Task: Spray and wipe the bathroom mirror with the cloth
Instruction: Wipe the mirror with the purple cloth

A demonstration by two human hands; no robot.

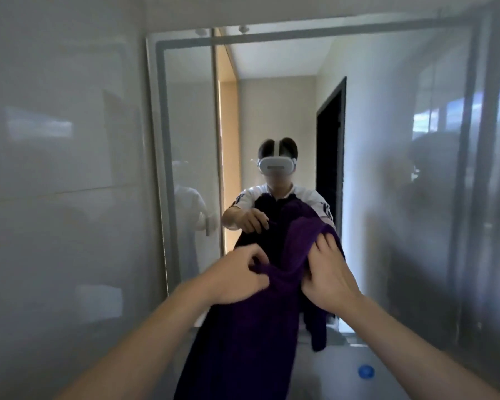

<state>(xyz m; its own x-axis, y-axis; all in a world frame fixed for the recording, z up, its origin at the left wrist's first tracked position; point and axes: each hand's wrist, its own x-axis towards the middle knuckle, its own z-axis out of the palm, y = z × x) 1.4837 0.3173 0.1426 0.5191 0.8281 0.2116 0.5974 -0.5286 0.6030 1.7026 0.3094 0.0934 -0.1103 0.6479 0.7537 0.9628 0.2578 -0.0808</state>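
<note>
A large dark purple cloth (243, 336) hangs in front of me, held up by both hands before the bathroom mirror (277, 105). My left hand (237, 278) pinches a fold at the cloth's upper left edge. My right hand (326, 272) grips the raised upper right part, fingers curled over the fabric. The mirror reflects me with the cloth. No spray bottle's body is visible.
A glossy grey tiled wall (64, 168) is close on the left. On the right, a glass panel (459, 168) stands close by. A small round blue object (366, 371) lies on the grey counter (344, 376) below the mirror.
</note>
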